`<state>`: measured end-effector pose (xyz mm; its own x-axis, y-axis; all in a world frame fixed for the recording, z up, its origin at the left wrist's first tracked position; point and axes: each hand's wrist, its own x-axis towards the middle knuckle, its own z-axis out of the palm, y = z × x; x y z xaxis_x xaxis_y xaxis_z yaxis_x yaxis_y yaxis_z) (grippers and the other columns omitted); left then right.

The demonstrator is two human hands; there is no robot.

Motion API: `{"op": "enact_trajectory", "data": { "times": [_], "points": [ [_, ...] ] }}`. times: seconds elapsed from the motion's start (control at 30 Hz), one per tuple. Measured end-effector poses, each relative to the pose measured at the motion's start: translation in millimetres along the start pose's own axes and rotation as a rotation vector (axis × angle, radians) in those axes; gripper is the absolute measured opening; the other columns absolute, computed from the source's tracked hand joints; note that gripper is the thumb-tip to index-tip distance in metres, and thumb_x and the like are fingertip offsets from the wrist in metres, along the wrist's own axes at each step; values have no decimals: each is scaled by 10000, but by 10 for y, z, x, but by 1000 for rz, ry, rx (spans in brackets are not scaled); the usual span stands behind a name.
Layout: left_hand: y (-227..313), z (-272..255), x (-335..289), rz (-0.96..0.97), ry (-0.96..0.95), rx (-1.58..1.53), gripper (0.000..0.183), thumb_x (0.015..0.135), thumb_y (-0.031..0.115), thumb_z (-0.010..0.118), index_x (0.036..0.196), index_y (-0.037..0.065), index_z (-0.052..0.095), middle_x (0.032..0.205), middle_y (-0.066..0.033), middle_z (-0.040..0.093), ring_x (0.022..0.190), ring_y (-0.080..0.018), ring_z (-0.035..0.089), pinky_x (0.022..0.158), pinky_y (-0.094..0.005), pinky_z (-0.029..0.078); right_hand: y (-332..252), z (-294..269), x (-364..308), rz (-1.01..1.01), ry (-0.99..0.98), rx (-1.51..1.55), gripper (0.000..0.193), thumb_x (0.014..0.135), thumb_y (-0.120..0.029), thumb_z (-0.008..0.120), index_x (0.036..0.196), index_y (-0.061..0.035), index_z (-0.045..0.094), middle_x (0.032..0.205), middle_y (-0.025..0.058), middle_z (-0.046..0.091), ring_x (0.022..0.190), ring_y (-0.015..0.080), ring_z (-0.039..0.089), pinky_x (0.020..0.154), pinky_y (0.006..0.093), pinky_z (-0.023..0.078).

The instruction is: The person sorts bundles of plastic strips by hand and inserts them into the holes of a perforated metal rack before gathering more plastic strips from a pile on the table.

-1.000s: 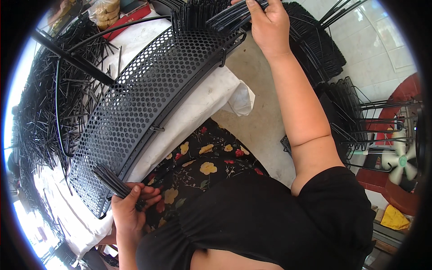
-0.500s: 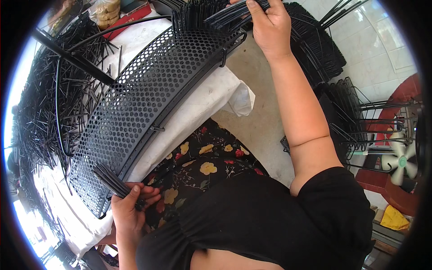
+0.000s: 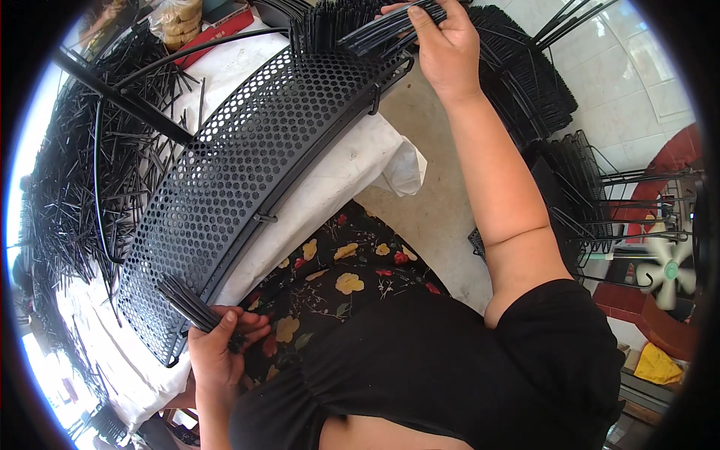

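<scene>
Across the white-covered surface (image 3: 341, 176), a long curved black perforated panel (image 3: 247, 172), running from near the lap up to the far end. At its near end, left hand (image 3: 219, 346) clamped on a bundle of short black rods (image 3: 187, 301). At the far end, right hand (image 3: 448, 46) closed around thin black wires (image 3: 379, 31). Loose black rods (image 3: 71, 195) heaped off to the left; small fan (image 3: 670, 268) far right.
</scene>
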<state>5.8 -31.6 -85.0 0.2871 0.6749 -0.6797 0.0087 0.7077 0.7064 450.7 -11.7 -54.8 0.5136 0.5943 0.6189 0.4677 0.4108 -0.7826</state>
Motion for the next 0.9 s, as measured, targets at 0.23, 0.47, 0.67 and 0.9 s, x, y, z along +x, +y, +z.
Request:
{"op": "enact_trajectory", "data": {
  "times": [0.23,0.47,0.67,0.9],
  "points": [
    [-17,-42,16,14,-23,-16,83,905,6,566,937,-71,554,800,-226,659,750,-366,693,682,-466,611,-165,4,-52,-4,-6,-161,132,946,33,503,1071,24,542,959,110,646,924,175,641,855,300,504],
    [-8,-56,28,10,-43,29,141,893,61,618,948,-46,545,799,-182,650,751,-330,691,679,-448,608,-116,-15,-38,-15,-22,-135,135,941,46,498,1061,20,551,972,110,647,935,182,643,864,304,503],
    [-15,-40,24,15,-24,-8,91,898,5,583,928,-78,562,799,-226,657,748,-362,694,696,-470,609,-155,74,-18,36,-119,-148,124,946,32,497,1054,16,556,982,110,648,947,183,644,875,305,501],
    [-21,-56,17,1,-43,10,127,898,44,599,952,-55,541,795,-187,652,762,-340,694,688,-451,607,-162,-38,7,-42,-94,-111,122,949,13,503,1055,12,564,976,107,652,940,181,647,862,304,504]
  ]
}}
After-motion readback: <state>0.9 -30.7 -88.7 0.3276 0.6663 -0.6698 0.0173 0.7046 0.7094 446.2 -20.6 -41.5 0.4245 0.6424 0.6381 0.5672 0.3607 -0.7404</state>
